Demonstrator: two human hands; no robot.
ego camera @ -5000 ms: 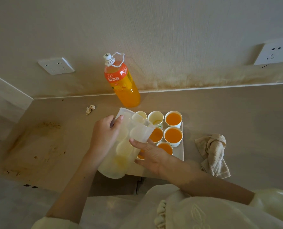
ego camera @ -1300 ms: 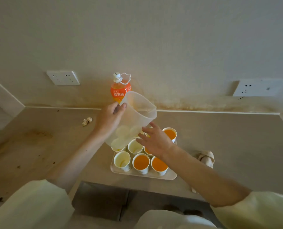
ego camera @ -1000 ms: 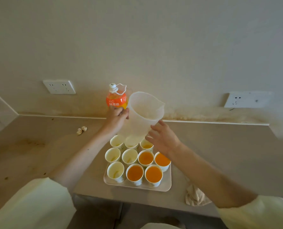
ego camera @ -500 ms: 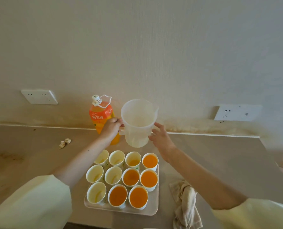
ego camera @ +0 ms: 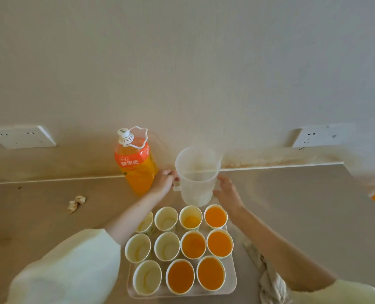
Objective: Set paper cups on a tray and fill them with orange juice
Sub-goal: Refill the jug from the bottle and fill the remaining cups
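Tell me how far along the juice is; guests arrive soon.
Done: eleven cups stand on the tray, and five of them are full of juice. In hand: the left hand grips the jug by its handle and the right hand touches its side; the jug looks empty. Left: one cup holds only a little and five look about empty. The capped bottle has juice for a refill.

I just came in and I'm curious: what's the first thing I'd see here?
Five bright cups of orange juice fill the right side of the tray. Behind it, the left hand grips the handle of an empty-looking clear jug while the right hand touches its side. A big juice bottle stands left of the jug, by the wall.
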